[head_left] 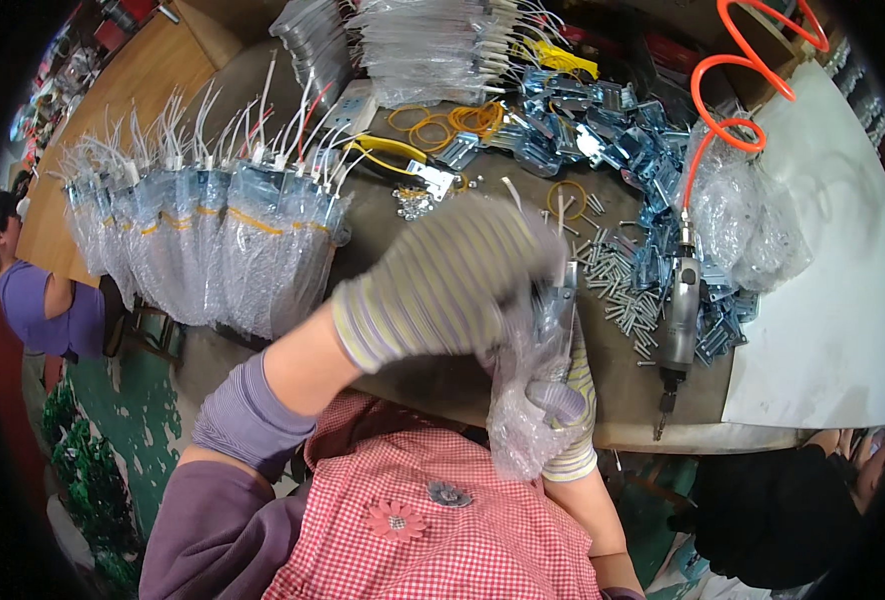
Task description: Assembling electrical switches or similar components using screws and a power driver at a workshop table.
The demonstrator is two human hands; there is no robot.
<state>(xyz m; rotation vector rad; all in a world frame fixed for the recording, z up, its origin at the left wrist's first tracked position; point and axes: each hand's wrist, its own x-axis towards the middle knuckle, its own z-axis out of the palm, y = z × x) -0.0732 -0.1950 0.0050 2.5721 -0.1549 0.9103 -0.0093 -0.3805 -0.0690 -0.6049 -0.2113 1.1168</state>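
My right hand (569,400), in a striped knit glove, is closed around a bubble-wrapped metal part (529,405). The clear wrap hangs loose below, and a metal bracket (561,300) with pale wires sticks out of its top. Across the upper end of this part lies my left hand (443,280), also gloved and smeared by motion. Its fingers are turned away and partly hidden, so their grip does not show. Just beyond the hands, a yellow rubber band (566,200) rests on the table among loose screws (623,300).
Bubble-wrapped bundles with wires (223,250) stand at left. Behind are yellow-handled pliers (393,155), rubber bands (478,118) and stacked wired parts (418,50). Metal brackets (603,130) heap at right, beside an air screwdriver (681,310) on an orange coiled hose (733,130). Another person (48,300) is at far left.
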